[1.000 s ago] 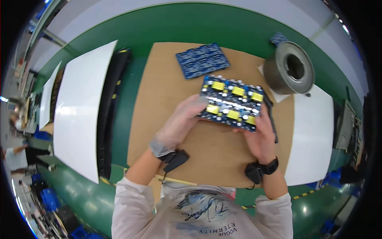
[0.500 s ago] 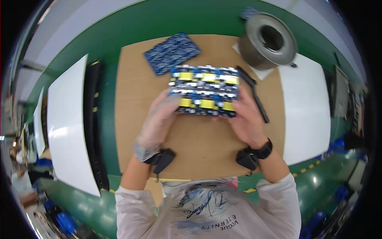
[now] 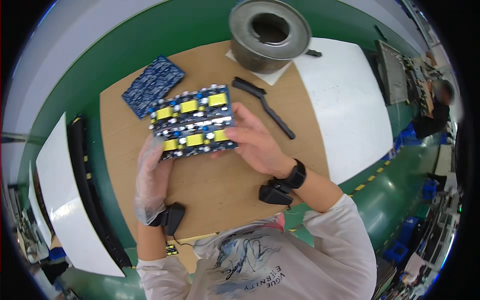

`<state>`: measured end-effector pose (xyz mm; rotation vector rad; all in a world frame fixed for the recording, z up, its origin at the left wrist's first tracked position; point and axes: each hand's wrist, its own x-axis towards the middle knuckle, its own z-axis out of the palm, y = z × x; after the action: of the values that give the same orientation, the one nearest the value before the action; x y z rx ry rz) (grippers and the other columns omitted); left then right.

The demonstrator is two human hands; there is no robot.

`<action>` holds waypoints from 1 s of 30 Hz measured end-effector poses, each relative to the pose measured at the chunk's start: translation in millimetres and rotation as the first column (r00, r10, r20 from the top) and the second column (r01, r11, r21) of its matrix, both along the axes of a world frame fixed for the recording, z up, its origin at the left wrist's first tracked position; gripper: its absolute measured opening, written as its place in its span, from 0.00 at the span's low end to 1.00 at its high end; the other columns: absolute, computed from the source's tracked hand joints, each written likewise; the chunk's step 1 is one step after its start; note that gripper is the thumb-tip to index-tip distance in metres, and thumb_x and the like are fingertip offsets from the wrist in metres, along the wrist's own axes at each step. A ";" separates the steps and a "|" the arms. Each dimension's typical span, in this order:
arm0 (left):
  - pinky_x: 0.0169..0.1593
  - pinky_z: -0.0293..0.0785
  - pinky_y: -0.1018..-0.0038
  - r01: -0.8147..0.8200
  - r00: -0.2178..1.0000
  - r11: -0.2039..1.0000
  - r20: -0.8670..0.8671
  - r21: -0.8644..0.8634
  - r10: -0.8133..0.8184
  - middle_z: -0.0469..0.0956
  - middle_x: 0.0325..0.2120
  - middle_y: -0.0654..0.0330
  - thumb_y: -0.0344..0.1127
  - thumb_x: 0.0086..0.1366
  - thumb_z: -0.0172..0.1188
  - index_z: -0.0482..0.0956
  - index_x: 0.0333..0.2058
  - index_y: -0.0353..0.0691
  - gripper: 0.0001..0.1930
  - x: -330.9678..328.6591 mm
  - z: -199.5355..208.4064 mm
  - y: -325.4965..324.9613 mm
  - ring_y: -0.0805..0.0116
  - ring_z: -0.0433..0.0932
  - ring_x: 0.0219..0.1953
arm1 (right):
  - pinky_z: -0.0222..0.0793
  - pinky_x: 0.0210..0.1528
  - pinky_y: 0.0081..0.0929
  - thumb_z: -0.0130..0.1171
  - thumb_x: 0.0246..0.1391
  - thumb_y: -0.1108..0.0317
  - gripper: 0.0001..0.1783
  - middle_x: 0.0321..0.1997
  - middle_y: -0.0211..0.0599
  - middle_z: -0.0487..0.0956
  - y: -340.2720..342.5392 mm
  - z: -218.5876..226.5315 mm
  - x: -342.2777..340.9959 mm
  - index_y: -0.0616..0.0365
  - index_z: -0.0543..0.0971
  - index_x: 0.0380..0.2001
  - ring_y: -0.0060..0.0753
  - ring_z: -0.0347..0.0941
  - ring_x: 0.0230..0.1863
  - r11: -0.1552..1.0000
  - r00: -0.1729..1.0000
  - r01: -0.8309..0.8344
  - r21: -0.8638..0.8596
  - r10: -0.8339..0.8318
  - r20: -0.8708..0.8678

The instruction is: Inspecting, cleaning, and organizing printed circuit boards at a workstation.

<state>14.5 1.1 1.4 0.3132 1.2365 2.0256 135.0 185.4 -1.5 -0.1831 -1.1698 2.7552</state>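
Note:
Between my two hands I hold a blue circuit board panel, its component side facing up, with two rows of yellow transformers and small silver and blue parts. My left hand, in a clear plastic glove, grips the lower left corner. My bare right hand holds the right edge, thumb on top and fingers underneath. Beyond the panel, to the left, a stack of blue boards lies with its speckled side up. A black brush with a long handle rests to the right of my right hand.
A round metal pot with a holed lid stands on white paper at the far side. Brown cardboard covers the work surface. White panels flank it, one at the right and one at the left. Another person is at the far right.
My view has turned to the right, so the table things appear further left and tilted. The circuit board panel stays in both hands and now shows sharply.

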 end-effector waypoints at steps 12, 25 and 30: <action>0.54 0.62 0.72 0.065 0.994 0.997 -0.086 -0.030 -0.067 0.72 0.45 0.61 0.37 0.64 0.46 0.69 0.48 0.34 0.17 -3.6 8.2 -0.7 0.73 0.68 0.48 | 0.72 0.44 0.38 0.48 0.52 0.68 0.27 0.52 0.45 0.70 0.7 7.4 -2.6 0.62 0.57 0.54 0.37 0.72 0.47 0.999 0.998 0.042 0.028 -0.044 0.054; 0.51 0.66 0.76 0.119 0.984 0.972 -0.106 -0.201 -0.142 0.71 0.45 0.61 0.28 0.62 0.52 0.63 0.52 0.33 0.19 -1.3 9.4 3.6 0.76 0.70 0.45 | 0.72 0.44 0.35 0.48 0.48 0.77 0.27 0.50 0.41 0.70 3.8 0.5 -10.6 0.58 0.58 0.54 0.35 0.71 0.48 0.976 0.991 0.054 0.213 -0.079 0.111; 0.52 0.65 0.76 0.089 0.989 0.974 -0.100 -0.209 -0.112 0.71 0.45 0.61 0.28 0.62 0.53 0.63 0.52 0.33 0.20 2.8 6.7 2.4 0.76 0.70 0.45 | 0.72 0.45 0.36 0.49 0.47 0.79 0.28 0.50 0.39 0.70 -2.3 -11.1 -5.3 0.58 0.58 0.53 0.35 0.70 0.48 0.960 0.994 0.087 0.265 -0.103 0.046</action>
<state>17.4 3.5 8.2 0.3861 1.4546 1.7982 129.7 183.1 -12.6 -0.2848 -1.4852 2.4966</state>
